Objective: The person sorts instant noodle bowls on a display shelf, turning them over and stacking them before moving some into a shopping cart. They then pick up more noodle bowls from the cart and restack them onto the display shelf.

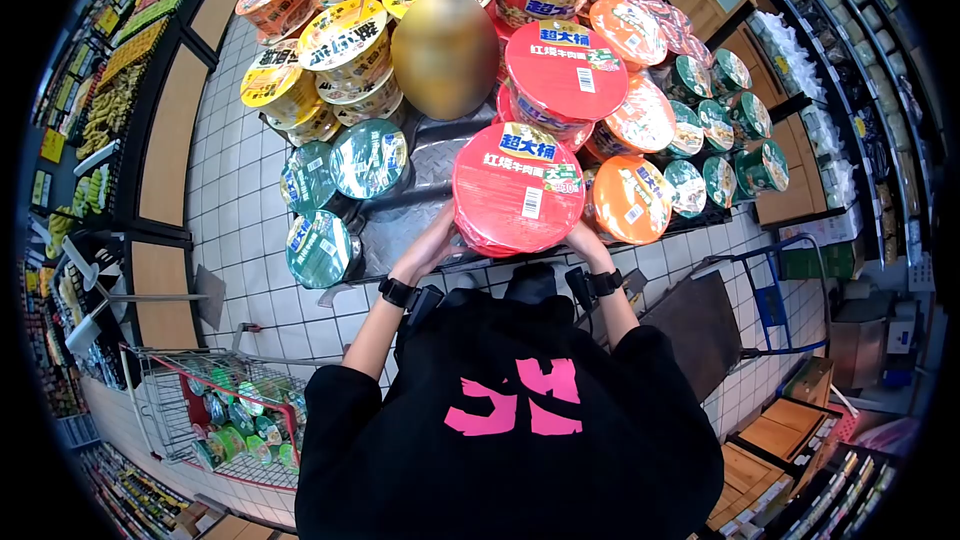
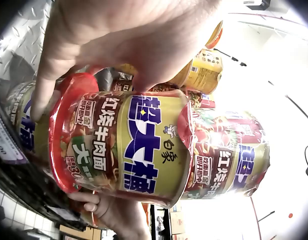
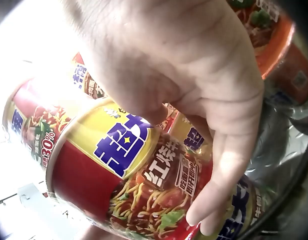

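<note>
A big red instant noodle bucket (image 1: 500, 205) with a flat printed lid stands at the near edge of the display, in front of my body. My left hand (image 1: 428, 243) grips its left side and my right hand (image 1: 590, 245) its right side. In the left wrist view, the left thumb and fingers reach around the bucket (image 2: 149, 145) near its red rim. In the right wrist view, the right hand (image 3: 209, 75) curls over the same bucket (image 3: 84, 177), fingertips at its lower part. Another red bucket (image 1: 565, 75) stands just behind it.
Green buckets (image 1: 370, 158) stand left on the dark metal platform (image 1: 400, 230); yellow ones (image 1: 345, 35) are stacked behind. Orange (image 1: 632, 200) and small green ones (image 1: 762, 166) fill the right. A shopping cart (image 1: 165, 395) is behind left, a blue-framed trolley (image 1: 770, 320) right.
</note>
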A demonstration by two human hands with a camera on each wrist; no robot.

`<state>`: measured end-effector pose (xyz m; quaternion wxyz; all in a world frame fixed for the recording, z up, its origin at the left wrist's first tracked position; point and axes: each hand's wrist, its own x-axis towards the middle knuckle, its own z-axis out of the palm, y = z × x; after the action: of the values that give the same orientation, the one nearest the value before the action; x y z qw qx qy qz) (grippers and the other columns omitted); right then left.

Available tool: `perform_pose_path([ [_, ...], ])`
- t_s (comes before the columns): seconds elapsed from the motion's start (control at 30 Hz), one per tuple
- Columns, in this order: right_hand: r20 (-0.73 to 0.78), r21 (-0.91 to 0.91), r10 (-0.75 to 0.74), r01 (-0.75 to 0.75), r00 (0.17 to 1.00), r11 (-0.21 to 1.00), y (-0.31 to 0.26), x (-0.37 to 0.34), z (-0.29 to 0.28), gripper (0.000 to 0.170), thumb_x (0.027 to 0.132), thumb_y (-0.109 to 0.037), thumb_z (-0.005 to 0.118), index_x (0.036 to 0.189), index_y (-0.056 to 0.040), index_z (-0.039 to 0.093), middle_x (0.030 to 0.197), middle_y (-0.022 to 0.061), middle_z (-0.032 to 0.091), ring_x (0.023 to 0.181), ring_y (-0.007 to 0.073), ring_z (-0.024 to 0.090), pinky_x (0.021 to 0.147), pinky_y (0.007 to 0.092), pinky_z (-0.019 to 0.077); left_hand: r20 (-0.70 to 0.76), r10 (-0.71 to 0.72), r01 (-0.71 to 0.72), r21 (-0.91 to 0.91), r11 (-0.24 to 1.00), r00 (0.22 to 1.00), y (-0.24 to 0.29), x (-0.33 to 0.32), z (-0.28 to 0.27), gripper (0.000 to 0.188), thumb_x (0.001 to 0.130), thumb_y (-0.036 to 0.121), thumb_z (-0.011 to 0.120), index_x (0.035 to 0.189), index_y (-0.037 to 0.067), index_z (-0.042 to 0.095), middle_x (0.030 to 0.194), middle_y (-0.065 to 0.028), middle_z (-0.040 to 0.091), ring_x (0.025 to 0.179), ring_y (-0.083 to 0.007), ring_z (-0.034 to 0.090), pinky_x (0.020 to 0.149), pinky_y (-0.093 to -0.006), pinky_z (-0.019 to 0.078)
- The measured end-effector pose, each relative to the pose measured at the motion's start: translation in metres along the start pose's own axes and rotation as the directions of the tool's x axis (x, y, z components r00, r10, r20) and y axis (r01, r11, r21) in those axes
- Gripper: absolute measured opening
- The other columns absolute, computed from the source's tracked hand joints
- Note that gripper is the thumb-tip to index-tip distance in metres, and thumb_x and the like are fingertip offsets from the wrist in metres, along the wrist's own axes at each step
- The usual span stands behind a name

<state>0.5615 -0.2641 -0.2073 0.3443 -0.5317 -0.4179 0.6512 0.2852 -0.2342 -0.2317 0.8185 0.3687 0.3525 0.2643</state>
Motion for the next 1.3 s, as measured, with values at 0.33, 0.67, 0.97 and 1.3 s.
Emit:
perform_pose_path([
  [0.33, -0.094, 0.071, -0.012, 0.019, 0.995, 0.997, 0.025, -0.010, -0.018, 0.064, 0.094, -0.048, 0.039, 0.134, 0.0002, 0.026, 0.110, 0.0220, 0.059, 0.077, 0.0317, 0.067, 0.063, 0.0374, 0.0582, -0.045, -0.022, 0.023, 0.027, 0.999, 0.999, 0.005, 0.015, 0.019, 0.061, 0.095, 0.051, 0.036, 0.143, 0.015, 0.025, 0.143, -0.0046, 0.031, 0.131, -0.0172, 0.031, 0.098, -0.0475, 0.0383],
  [0.67, -0.165, 0.171, 0.040, -0.011, 0.986, 0.985, 0.027, -0.019, -0.015, 0.055, 0.095, -0.044, 0.040, 0.130, -0.0008, 0.036, 0.110, 0.0177, 0.059, 0.082, 0.0272, 0.067, 0.063, 0.0369, 0.0578, 0.114, -0.038, 0.027, 0.092, 0.995, 0.993, -0.004, 0.036, 0.008, 0.072, 0.091, 0.061, 0.034, 0.147, 0.024, 0.009, 0.153, -0.0062, 0.003, 0.140, -0.0287, 0.002, 0.101, -0.0634, 0.0244],
  [0.97, -0.141, 0.077, 0.058, -0.048, 0.988, 0.996, 0.025, -0.028, -0.015, 0.041, 0.093, -0.032, 0.045, 0.121, -0.0012, 0.046, 0.108, 0.0171, 0.062, 0.082, 0.0227, 0.067, 0.062, 0.0310, 0.0530, 0.095, -0.017, 0.010, 0.079, 0.997, 0.995, -0.007, 0.036, 0.020, 0.076, 0.088, 0.066, 0.032, 0.147, 0.025, 0.007, 0.153, -0.0062, -0.002, 0.140, -0.0322, -0.002, 0.098, -0.0702, 0.0194],
  [1.3, -0.090, 0.138, 0.073, -0.060, 0.993, 0.989, 0.029, -0.030, -0.013, 0.046, 0.097, -0.026, 0.038, 0.135, 0.0003, 0.030, 0.125, 0.0191, 0.051, 0.092, 0.0301, 0.066, 0.072, 0.0341, 0.0549, -0.003, -0.041, 0.041, 0.088, 0.995, 0.999, -0.015, 0.040, 0.019, 0.061, 0.094, 0.056, 0.033, 0.141, 0.018, 0.029, 0.139, -0.0062, 0.035, 0.123, -0.0167, 0.038, 0.094, -0.0446, 0.0412],
])
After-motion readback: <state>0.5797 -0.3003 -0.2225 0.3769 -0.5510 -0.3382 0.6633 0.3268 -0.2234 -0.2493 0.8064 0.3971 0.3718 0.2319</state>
